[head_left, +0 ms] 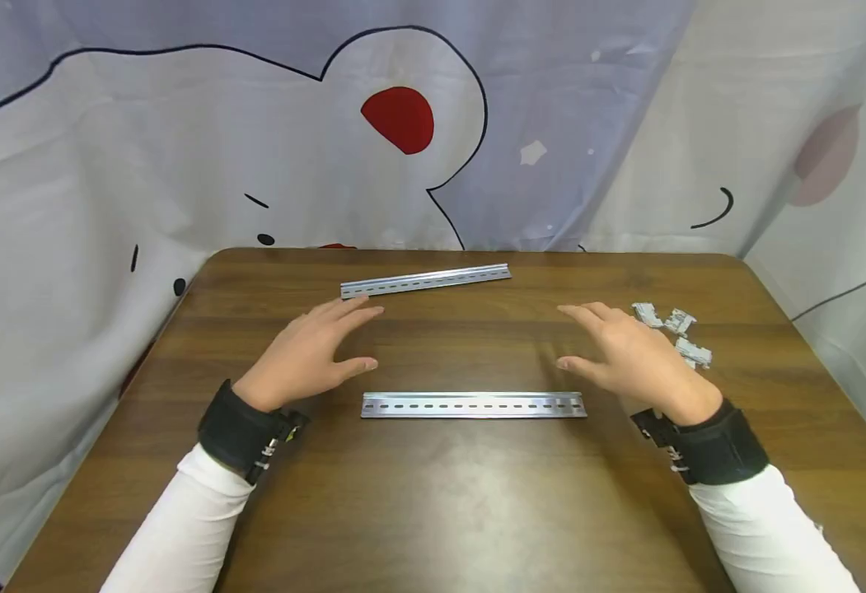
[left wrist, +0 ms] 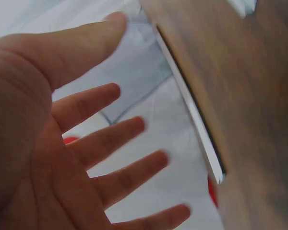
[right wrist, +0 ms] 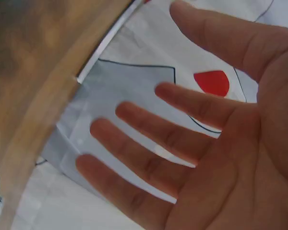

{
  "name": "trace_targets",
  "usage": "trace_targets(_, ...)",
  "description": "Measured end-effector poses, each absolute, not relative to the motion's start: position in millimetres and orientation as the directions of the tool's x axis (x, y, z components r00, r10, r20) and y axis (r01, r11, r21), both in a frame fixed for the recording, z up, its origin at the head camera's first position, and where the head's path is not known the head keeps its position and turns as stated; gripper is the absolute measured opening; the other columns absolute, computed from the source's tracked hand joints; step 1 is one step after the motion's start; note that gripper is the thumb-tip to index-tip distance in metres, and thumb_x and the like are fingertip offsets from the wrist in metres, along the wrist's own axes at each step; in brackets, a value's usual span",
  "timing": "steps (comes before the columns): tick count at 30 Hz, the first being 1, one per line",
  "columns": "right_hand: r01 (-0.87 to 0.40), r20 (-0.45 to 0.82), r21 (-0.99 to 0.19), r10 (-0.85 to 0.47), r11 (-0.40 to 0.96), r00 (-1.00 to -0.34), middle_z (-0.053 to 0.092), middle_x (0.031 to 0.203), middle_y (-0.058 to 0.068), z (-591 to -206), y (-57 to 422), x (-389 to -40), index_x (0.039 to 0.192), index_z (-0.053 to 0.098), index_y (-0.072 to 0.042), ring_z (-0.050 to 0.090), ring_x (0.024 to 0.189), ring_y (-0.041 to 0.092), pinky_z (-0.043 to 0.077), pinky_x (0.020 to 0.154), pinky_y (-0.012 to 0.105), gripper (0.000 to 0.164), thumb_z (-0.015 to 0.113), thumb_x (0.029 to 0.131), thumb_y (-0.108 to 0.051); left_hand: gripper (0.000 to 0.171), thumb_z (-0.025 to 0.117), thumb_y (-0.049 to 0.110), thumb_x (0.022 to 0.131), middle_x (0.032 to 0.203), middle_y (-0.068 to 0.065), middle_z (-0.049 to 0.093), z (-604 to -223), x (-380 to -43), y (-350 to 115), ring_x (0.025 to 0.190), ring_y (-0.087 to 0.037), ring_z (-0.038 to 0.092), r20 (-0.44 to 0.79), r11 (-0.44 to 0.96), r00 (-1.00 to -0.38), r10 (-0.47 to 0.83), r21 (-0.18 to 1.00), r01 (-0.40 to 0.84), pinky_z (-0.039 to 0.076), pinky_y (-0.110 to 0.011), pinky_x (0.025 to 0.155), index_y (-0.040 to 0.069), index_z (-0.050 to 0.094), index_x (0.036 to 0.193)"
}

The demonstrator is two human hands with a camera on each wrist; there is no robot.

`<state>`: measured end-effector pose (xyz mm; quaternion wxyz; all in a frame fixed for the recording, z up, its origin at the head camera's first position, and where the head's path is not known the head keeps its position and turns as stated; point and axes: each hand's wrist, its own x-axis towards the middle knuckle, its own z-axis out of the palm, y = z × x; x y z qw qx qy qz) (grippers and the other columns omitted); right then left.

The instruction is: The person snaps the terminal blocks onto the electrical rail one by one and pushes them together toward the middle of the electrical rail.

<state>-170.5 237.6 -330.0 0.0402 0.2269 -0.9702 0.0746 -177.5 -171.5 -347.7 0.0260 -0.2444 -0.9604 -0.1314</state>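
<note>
Both hands hover over a wooden table with nothing in them. In the head view my left hand point(head_left: 308, 352) has its fingers extended and spread, close to the left end of the far slotted metal rail point(head_left: 425, 282). My right hand point(head_left: 629, 354), fingers likewise extended, is nearest to several small grey plastic pieces point(head_left: 679, 326) and hides part of that area. Between and in front of the hands lies a second slotted metal rail point(head_left: 473, 405), flat and parallel to the table edge. Each wrist view shows a bare palm with fingers apart; the far rail point(left wrist: 192, 105) appears beyond them.
The brown wooden table point(head_left: 447, 502) has rounded far corners. Behind it and along its sides hangs a printed curtain point(head_left: 180, 148) with black lines and red patches. Black bands point(head_left: 243, 432) with small cameras wrap both wrists over white sleeves.
</note>
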Motion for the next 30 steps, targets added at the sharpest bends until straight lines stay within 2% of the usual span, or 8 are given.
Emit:
trace_targets(3, -0.485, 0.078, -0.168, -0.479, 0.858, -0.874, 0.062, 0.129, 0.018, -338, 239, -165, 0.14, 0.051, -0.006, 0.065, 0.109, 0.036, 0.054, 0.082, 0.051, 0.069, 0.077, 0.083, -0.036, 0.073, 0.075, 0.042, 0.083, 0.147, -0.007, 0.052, -353, -171, -158, 0.13, -0.03, 0.053, 0.059, 0.819, -0.858, 0.51, 0.274, 0.505, 0.049, -0.053, 0.094, 0.023, 0.046, 0.147)
trace_targets(6, -0.519, 0.045, -0.206, -0.522, 0.829, -0.852, 0.066, 0.12, 0.016, -349, 240, -157, 0.134, 0.056, -0.002, 0.067, 0.099, 0.03, 0.055, 0.08, 0.044, 0.066, 0.08, 0.08, -0.032, 0.071, 0.079, 0.04, 0.081, 0.134, -0.006, 0.06, -361, -165, -146, 0.116, -0.024, 0.062, 0.003, 0.807, -0.844, 0.536, 0.291, 0.514, 0.054, -0.046, 0.085, 0.022, 0.051, 0.144)
trace_targets(9, -0.547, 0.015, -0.238, -0.56, 0.803, -0.828, 0.067, 0.109, 0.011, -360, 240, -149, 0.127, 0.062, -0.001, 0.066, 0.089, 0.022, 0.053, 0.075, 0.036, 0.062, 0.083, 0.077, -0.03, 0.069, 0.081, 0.038, 0.078, 0.123, -0.006, 0.064, -368, -159, -138, 0.101, -0.019, 0.065, -0.037, 0.787, -0.817, 0.576, 0.296, 0.541, 0.054, -0.039, 0.077, 0.018, 0.056, 0.139)
trace_targets(12, -0.562, -0.017, -0.261, -0.586, 0.785, -0.81, 0.065, 0.102, 0.006, -369, 238, -143, 0.125, 0.065, -0.003, 0.06, 0.082, 0.016, 0.049, 0.07, 0.03, 0.061, 0.085, 0.075, -0.031, 0.065, 0.083, 0.037, 0.076, 0.112, -0.005, 0.065, -376, -155, -134, 0.089, -0.016, 0.061, -0.04, 0.764, -0.788, 0.615, 0.277, 0.582, 0.051, -0.032, 0.069, 0.015, 0.063, 0.133)
trace_targets(15, -0.582, -0.024, -0.252, -0.607, 0.773, -0.795, 0.062, 0.1, 0.003, -375, 235, -141, 0.125, 0.066, -0.007, 0.056, 0.081, 0.014, 0.046, 0.069, 0.027, 0.057, 0.084, 0.076, -0.029, 0.054, 0.085, 0.034, 0.075, 0.103, -0.001, 0.065, -381, -152, -134, 0.085, -0.013, 0.057, -0.004, 0.747, -0.77, 0.637, 0.246, 0.617, 0.048, -0.028, 0.067, 0.016, 0.071, 0.124)
trace_targets(19, -0.609, 0.003, -0.234, -0.625, 0.758, -0.78, 0.062, 0.098, 0.004, -380, 234, -138, 0.123, 0.069, -0.008, 0.055, 0.081, 0.014, 0.046, 0.067, 0.026, 0.048, 0.082, 0.078, -0.018, 0.042, 0.085, 0.027, 0.075, 0.096, 0.001, 0.065, -384, -151, -137, 0.084, -0.013, 0.057, 0.035, 0.724, -0.754, 0.656, 0.254, 0.641, 0.047, -0.027, 0.069, 0.015, 0.076, 0.114)
trace_targets(26, -0.623, 0.043, -0.312, -0.645, 0.717, -0.763, 0.067, 0.094, 0.004, -381, 233, -137, 0.114, 0.074, -0.007, 0.06, 0.078, 0.015, 0.049, 0.066, 0.023, 0.04, 0.083, 0.075, -0.009, 0.042, 0.086, 0.021, 0.074, 0.095, -0.002, 0.067, -383, -150, -142, 0.083, -0.017, 0.062, 0.005, 0.698, -0.752, 0.659, 0.37, 0.614, 0.049, -0.025, 0.069, 0.01, 0.076, 0.113)
trace_targets(30, -0.633, 0.101, -0.277, -0.633, 0.723, -0.768, 0.067, 0.095, 0.007, -383, 232, -142, 0.116, 0.074, -0.006, 0.06, 0.079, 0.017, 0.048, 0.065, 0.026, 0.04, 0.082, 0.076, -0.006, 0.043, 0.084, 0.02, 0.076, 0.095, -0.004, 0.066, -387, -154, -143, 0.081, -0.019, 0.061, 0.02, 0.695, -0.776, 0.63, 0.431, 0.575, 0.046, -0.023, 0.066, 0.009, 0.074, 0.116)
